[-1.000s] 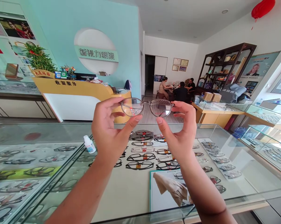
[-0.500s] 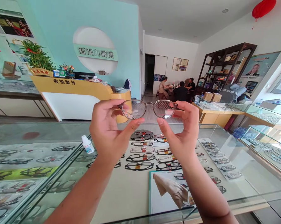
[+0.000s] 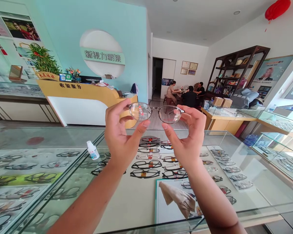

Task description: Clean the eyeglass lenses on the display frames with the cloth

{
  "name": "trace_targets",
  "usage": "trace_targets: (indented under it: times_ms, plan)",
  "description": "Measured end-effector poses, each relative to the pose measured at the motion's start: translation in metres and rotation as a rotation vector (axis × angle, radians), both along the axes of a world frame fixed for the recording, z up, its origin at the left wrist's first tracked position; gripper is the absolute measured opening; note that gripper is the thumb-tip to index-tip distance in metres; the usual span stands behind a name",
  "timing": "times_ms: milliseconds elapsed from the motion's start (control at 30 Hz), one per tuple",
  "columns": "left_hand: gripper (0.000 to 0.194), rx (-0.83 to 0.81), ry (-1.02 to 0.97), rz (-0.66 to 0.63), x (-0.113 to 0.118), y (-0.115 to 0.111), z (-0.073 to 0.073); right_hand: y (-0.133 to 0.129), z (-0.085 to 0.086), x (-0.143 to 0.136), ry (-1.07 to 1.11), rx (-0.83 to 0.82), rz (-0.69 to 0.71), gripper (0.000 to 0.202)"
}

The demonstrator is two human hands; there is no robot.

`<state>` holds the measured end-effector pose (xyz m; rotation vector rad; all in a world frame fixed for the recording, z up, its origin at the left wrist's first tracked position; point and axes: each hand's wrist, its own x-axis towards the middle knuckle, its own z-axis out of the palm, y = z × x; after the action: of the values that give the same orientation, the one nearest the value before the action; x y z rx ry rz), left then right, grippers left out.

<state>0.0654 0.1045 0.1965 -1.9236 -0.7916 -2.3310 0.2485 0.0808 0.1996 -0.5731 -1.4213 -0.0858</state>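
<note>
Above the glass counter (image 3: 127,208), the left hand (image 3: 119,130) and right hand (image 3: 189,136) grip a pair of glasses (image 3: 155,108), its back hard to make out, partly hiding frames (image 3: 143,174) below

Left hand (image 3: 119,131) and right hand (image 3: 188,135) pinch, raised level.

Bare left hand (image 3: 121,135) and right hand (image 3: 189,139), bare forearms (image 3: 94,191), short thumbnails (image 3: 146,123)

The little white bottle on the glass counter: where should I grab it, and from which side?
Probably around the white bottle's body, below its narrower top: it stands cap up, and the body is wider. Coming from its right seems best, since the left hand is on that side.
</note>
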Motion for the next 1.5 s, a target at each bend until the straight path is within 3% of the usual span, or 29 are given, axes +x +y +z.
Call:
trace_targets:
  times_ms: [433,567,800,1500]
  plan:
    - [0.059,0.032,-0.028,0.002,0.003,0.007,-0.005,-0.003,0.002,0.002,-0.043,-0.031,-0.053,0.055]
    - [0.061,0.082,-0.018,0.115,0.003,0.008,-0.008,0.001,0.002,0.004,-0.053,-0.064,-0.116,0.052]
    - [0.067,0.210,0.063,0.317,0.002,0.005,-0.008,0.008,-0.003,0.003,-0.067,-0.191,-0.070,0.049]
    - [0.076,0.260,0.114,0.321,0.002,0.004,-0.007,0.007,-0.001,0.003,-0.074,-0.236,-0.085,0.047]
